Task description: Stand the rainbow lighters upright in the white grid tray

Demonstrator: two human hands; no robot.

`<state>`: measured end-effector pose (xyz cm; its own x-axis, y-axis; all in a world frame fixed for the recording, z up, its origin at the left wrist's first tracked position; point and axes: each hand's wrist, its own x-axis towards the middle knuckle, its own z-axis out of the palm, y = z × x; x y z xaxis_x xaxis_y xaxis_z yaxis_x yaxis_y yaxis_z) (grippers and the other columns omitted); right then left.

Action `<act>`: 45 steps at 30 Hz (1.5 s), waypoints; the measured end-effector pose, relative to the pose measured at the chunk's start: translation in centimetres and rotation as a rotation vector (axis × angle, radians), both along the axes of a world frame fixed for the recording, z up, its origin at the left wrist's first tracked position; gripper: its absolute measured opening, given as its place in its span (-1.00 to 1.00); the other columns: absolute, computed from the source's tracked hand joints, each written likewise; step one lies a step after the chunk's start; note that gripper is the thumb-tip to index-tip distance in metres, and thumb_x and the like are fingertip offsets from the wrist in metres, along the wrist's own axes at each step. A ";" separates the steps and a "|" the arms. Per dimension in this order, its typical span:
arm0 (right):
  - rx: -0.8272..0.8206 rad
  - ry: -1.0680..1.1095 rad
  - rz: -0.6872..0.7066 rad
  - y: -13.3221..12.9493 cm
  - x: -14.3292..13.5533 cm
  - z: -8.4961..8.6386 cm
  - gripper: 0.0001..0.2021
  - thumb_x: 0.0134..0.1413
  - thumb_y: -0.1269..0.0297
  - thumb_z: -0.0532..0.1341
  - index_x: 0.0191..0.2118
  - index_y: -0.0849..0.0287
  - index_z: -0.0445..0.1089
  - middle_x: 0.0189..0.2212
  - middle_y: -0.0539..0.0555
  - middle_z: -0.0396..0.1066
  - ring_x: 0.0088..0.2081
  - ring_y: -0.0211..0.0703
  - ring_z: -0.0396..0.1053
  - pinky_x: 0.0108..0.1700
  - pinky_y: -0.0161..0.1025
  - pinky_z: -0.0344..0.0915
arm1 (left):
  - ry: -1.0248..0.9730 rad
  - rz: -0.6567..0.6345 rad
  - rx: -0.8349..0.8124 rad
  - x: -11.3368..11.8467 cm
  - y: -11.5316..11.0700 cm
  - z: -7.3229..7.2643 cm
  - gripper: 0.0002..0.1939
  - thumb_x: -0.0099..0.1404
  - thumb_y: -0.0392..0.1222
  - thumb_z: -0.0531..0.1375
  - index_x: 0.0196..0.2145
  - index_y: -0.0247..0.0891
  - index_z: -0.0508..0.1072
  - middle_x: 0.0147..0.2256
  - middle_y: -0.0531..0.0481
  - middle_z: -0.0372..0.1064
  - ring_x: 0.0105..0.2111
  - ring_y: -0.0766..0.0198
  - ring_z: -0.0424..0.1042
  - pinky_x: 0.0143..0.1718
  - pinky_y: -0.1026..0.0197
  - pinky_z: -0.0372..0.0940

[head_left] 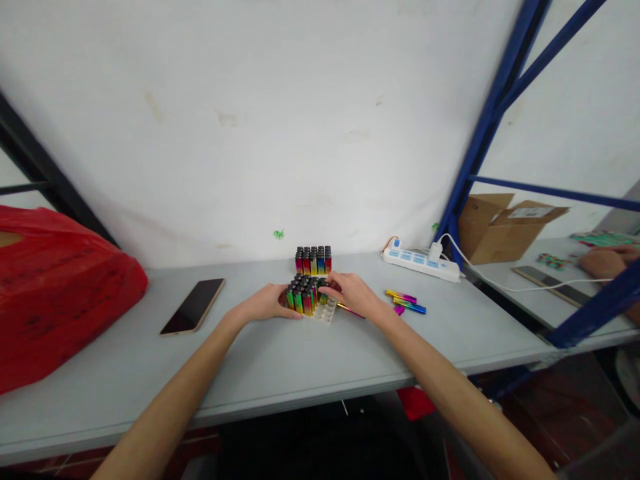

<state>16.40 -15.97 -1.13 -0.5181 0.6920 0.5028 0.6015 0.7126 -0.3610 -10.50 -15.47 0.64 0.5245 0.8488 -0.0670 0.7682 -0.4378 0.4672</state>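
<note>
In front of me a pale tray (324, 313) with rows of round holes holds a block of shiny rainbow-coloured tubes (303, 301) with black tops, standing upright. My left hand (267, 302) is curved around the left side of this block, its thumb along the front edge of the tray. Over the block's right side, my right hand (347, 291) pinches a black-topped tube (323, 293), its fingers partly covering it. Bare holes show at the tray's front right. Loose shiny tubes (410, 305) lie to the right of my right hand, and another thin one pokes out beneath it.
Behind the tray stands a second block of black-topped tubes (313, 261). A phone (194, 307) and a red plastic bag (65, 293) lie to the left. A white power strip (421, 263) sits at the back right, beside a blue frame post (456, 220), with a cardboard box (505, 230) and another person's hand (607, 261) beyond.
</note>
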 end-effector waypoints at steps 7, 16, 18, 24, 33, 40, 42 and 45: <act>-0.009 -0.065 -0.019 -0.1 0.1 0.4 -0.74 0.32 0.06 0.16 -0.23 0.18 0.34 -0.45 0.03 0.45 -0.46 -0.25 0.32 -0.39 -0.35 0.08 | -0.014 0.010 -0.011 0.0 0.1 -0.1 -0.34 -0.05 0.31 0.34 -0.15 -0.25 0.48 -0.38 0.06 0.46 -0.40 0.18 0.36 -0.43 0.28 0.15; 0.012 -0.228 -0.108 -0.3 -0.1 0.8 -0.68 0.39 0.04 0.05 -0.13 0.19 0.38 -0.38 0.12 0.51 -0.40 -0.15 0.42 -0.35 -0.30 0.10 | -0.049 0.001 -0.016 -0.1 0.0 -0.1 -0.35 -0.06 0.32 0.33 -0.18 -0.26 0.48 -0.40 0.04 0.47 -0.43 0.18 0.35 -0.46 0.27 0.13; 0.015 -0.261 -0.120 -0.5 0.0 1.1 -0.68 0.38 0.04 0.06 -0.14 0.18 0.39 -0.36 0.14 0.52 -0.38 -0.14 0.43 -0.32 -0.29 0.12 | -0.071 0.004 -0.021 -0.2 0.1 -0.2 -0.35 -0.07 0.32 0.33 -0.19 -0.25 0.49 -0.40 0.03 0.47 -0.42 0.17 0.36 -0.46 0.26 0.14; 0.013 -0.274 -0.175 -1.0 -0.9 1.1 -0.64 0.32 -0.06 0.10 -0.19 0.14 0.43 -0.36 0.15 0.52 -0.34 -0.09 0.45 -0.33 -0.29 0.12 | -0.067 0.000 -0.006 -0.1 0.0 -0.1 -0.35 -0.07 0.31 0.33 -0.18 -0.25 0.51 -0.42 0.05 0.45 -0.42 0.18 0.34 -0.44 0.26 0.14; 0.008 -0.178 -0.364 -0.9 1.2 2.3 -0.51 0.41 -0.09 -0.12 -0.18 0.12 0.43 -0.41 0.15 0.51 -0.34 -0.07 0.45 -0.31 -0.28 0.14 | -0.031 0.007 -0.010 0.0 -0.1 0.0 -0.37 -0.03 0.32 0.33 -0.20 -0.27 0.49 -0.46 0.08 0.38 -0.46 0.23 0.30 -0.48 0.27 0.10; -0.149 -0.273 -0.321 1.3 5.8 1.0 -0.76 0.32 0.15 0.14 -0.16 0.21 0.46 -0.27 0.20 0.53 -0.25 -0.07 0.46 -0.21 -0.26 0.23 | -0.071 0.020 -0.007 -0.3 0.3 -0.3 -0.35 -0.12 0.34 0.34 -0.23 -0.25 0.50 -0.43 0.04 0.45 -0.41 0.14 0.36 -0.44 0.23 0.17; -0.197 -0.256 -0.293 1.6 6.8 0.7 -0.77 0.26 0.14 0.21 -0.15 0.20 0.47 -0.30 0.18 0.53 -0.28 -0.08 0.45 -0.22 -0.26 0.25 | -0.082 0.023 -0.015 -0.3 0.3 -0.3 -0.35 -0.13 0.34 0.34 -0.25 -0.24 0.50 -0.44 0.04 0.45 -0.41 0.14 0.36 -0.44 0.23 0.18; -0.297 -0.231 -0.311 1.6 7.8 0.5 -0.72 0.08 0.16 0.36 -0.12 0.19 0.48 -0.34 0.12 0.55 -0.33 -0.12 0.46 -0.28 -0.29 0.26 | -0.087 0.020 -0.021 -0.3 0.3 -0.4 -0.35 -0.13 0.35 0.34 -0.25 -0.24 0.50 -0.46 0.06 0.43 -0.42 0.15 0.35 -0.45 0.24 0.16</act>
<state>24.20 -14.35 -0.62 -0.3385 0.9279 0.1566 0.8579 0.3727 -0.3536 -10.79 -15.14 0.25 0.5123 0.8579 -0.0398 0.7327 -0.4123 0.5415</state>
